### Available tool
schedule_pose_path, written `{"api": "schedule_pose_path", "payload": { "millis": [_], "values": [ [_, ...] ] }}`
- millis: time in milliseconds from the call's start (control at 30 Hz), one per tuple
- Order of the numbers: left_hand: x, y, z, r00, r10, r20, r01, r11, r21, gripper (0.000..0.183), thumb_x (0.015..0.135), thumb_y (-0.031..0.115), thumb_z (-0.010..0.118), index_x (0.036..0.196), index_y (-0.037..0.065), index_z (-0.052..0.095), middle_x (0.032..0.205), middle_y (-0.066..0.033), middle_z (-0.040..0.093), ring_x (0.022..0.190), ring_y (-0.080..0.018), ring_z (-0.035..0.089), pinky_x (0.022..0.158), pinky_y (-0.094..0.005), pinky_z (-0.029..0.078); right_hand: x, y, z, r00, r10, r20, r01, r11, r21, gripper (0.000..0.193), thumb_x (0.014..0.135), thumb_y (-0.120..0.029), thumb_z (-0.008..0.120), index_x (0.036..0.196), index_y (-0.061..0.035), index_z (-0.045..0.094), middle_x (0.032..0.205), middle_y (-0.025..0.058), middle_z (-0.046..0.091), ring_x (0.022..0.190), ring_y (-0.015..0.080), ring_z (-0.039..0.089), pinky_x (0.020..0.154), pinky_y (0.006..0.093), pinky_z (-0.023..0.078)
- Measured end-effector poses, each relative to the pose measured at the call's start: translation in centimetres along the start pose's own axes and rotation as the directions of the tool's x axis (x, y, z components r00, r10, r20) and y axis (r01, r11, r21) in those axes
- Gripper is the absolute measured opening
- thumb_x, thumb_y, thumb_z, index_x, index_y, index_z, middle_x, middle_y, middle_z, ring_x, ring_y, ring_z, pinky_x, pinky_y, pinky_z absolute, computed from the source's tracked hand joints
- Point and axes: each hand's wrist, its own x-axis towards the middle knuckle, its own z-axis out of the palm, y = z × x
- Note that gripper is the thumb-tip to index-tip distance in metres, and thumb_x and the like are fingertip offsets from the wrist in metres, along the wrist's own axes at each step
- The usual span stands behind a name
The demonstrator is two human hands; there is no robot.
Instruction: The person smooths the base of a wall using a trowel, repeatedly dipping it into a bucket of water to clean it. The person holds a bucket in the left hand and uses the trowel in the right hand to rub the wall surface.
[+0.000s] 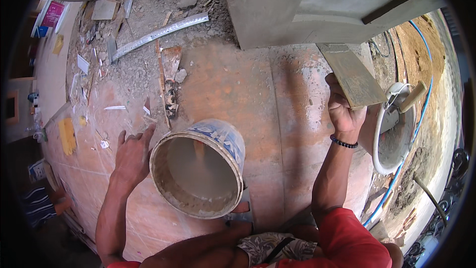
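My right hand (pixel 344 114) is closed around a flat rectangular plastering float (pixel 353 74), gripping it from underneath; its handle is hidden. The float slants, its far end with grey mortar close to the foot of the grey plastered wall (pixel 277 10); I cannot tell if they touch. My left hand (pixel 133 154) is held out with its fingers apart and nothing in them, just left of a mortar-stained bucket (pixel 236 139). Cloudy greyish water (pixel 198 173) is inside that bucket, which stands in front of me.
At the right is a second pale bucket (pixel 378 144) with a wooden-handled tool (pixel 412 97) at its rim. A blue hose (pixel 421 124) runs past it. Rubble (pixel 186 2), a metal strip (pixel 158 34) and scraps litter the far left. A yellow sponge-like block (pixel 67 136) lies left.
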Motion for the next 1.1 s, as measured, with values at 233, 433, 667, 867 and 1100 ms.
{"api": "schedule_pose_path", "payload": {
  "millis": [233, 433, 667, 867, 1100],
  "values": [
    [0.1, 0.2, 0.3, 0.997, -0.010, 0.072, 0.010, 1.000, -0.005, 0.069, 0.079, 0.001, 0.063, 0.144, 0.003, 0.039, 0.113, -0.0212, 0.065, 0.111, -0.0355, 0.061, 0.112, -0.0557, 0.028, 5.5, -3.8, -7.4, 0.988, 0.035, -0.147, -0.034, 0.999, 0.007, 0.027, 0.095, -0.014, 0.051, 0.115, 0.0039, 0.053, 0.100, 0.0169, 0.049, 0.076, 0.0183, 0.052, 0.053, 0.0236, 0.051],
    [-0.2, 0.5, 0.1, 0.998, -0.010, 0.070, 0.008, 1.000, 0.027, 0.073, 0.077, 0.005, 0.068, 0.143, 0.003, 0.039, 0.114, -0.0203, 0.065, 0.111, -0.0350, 0.061, 0.112, -0.0558, 0.028, 8.3, -3.2, -6.8, 0.985, 0.014, -0.170, -0.026, 0.997, -0.066, 0.024, 0.095, -0.012, 0.054, 0.113, 0.0041, 0.055, 0.097, 0.0167, 0.053, 0.082, 0.0242, 0.054, 0.061, 0.0279, 0.058],
    [-0.2, 0.3, 0.6, 0.996, -0.032, 0.078, 0.034, 0.999, -0.017, 0.072, 0.077, 0.006, 0.069, 0.143, 0.004, 0.040, 0.116, -0.0203, 0.065, 0.111, -0.0356, 0.061, 0.112, -0.0559, 0.028, 2.2, -0.4, 4.0, 0.982, 0.135, 0.132, -0.135, 0.991, -0.016, 0.032, 0.096, -0.017, 0.054, 0.119, 0.0044, 0.051, 0.099, 0.0211, 0.052, 0.082, 0.0289, 0.061, 0.060, 0.0297, 0.061],
    [-0.4, 0.2, 1.1, 0.997, -0.007, 0.071, 0.010, 0.999, -0.034, 0.069, 0.079, 0.005, 0.066, 0.143, 0.004, 0.040, 0.119, -0.0200, 0.064, 0.112, -0.0369, 0.060, 0.113, -0.0562, 0.027, 0.1, 0.6, -3.6, 0.968, -0.098, -0.229, 0.062, 0.985, -0.161, 0.039, 0.098, -0.020, 0.050, 0.123, 0.0087, 0.044, 0.100, 0.0186, 0.045, 0.074, 0.0227, 0.057, 0.047, 0.0263, 0.052],
    [-1.3, -1.4, 2.6, 0.999, -0.009, 0.054, 0.011, 0.999, -0.038, 0.066, 0.082, 0.005, 0.063, 0.144, 0.006, 0.040, 0.121, -0.0206, 0.063, 0.112, -0.0383, 0.059, 0.112, -0.0573, 0.027, 4.8, 3.5, -10.6, 0.969, 0.104, -0.223, -0.120, 0.991, -0.061, 0.035, 0.099, -0.025, 0.050, 0.125, -0.0013, 0.051, 0.112, 0.0208, 0.055, 0.087, 0.0234, 0.058, 0.053, 0.0243, 0.055]
  ]
}}
